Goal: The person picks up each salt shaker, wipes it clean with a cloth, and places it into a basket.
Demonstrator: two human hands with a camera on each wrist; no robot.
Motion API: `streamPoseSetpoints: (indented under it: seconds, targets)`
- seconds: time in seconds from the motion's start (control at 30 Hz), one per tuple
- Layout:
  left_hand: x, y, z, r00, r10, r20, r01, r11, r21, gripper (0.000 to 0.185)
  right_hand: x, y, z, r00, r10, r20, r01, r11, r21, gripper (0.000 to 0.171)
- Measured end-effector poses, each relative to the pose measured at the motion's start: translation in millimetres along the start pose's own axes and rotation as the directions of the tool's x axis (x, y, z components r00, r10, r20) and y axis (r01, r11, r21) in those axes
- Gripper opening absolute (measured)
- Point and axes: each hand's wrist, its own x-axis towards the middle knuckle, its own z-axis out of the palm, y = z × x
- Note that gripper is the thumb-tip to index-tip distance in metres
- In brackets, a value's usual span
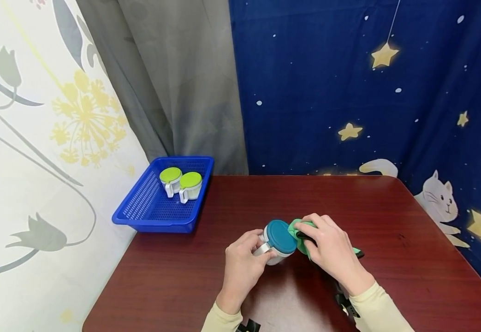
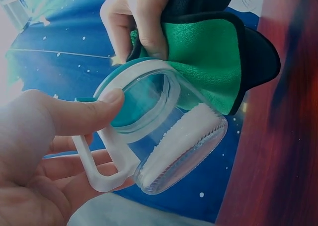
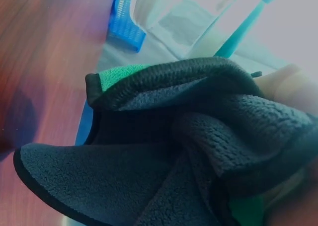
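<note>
Left hand point(image 1: 242, 260) grasps clear teal-lidded plastic jar point(image 2: 169, 131) by its handle; right hand point(image 1: 327, 249) clenches soft green-black microfibre cloth point(image 2: 208, 62) against lid. Jar likely light, rigid, slippery.

A dark reddish-brown wooden desk point(image 1: 389, 221) fills the lower half of the head view, its far edge meeting the curtains. At its far left corner, left of the frame's centre, sits a blue perforated plastic basket point(image 1: 149, 207), partly overhanging the desk's left edge.
</note>
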Motion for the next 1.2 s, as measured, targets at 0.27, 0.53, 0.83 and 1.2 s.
streamPoseSetpoints:
  seconds: [0.27,0.53,0.83,1.2]
  targets:
    - [-2.3,-0.1,1.2,1.0,0.026,0.013,-0.026,0.999,0.031,0.041,2.8,-13.2,-0.6,0.999,-0.039,0.014,0.037,0.996,0.082,0.042]
    - [-5.7,-3.0,4.6,0.997,0.071,0.028,-0.073,0.993,0.093,0.043,8.0,-36.3,-6.9,0.993,-0.118,0.004,0.116,0.977,0.179,0.044]
    - [-6.4,-4.5,6.2,0.995,0.099,0.034,-0.101,0.99,0.095,0.042,7.3,-39.9,-10.1,0.994,-0.101,0.039,0.091,0.977,0.195,0.044]
    - [-7.7,-5.9,6.7,0.996,0.09,0.018,-0.092,0.991,0.094,0.042,6.7,-36.8,-8.2,0.996,-0.069,0.05,0.061,0.987,0.152,0.044]
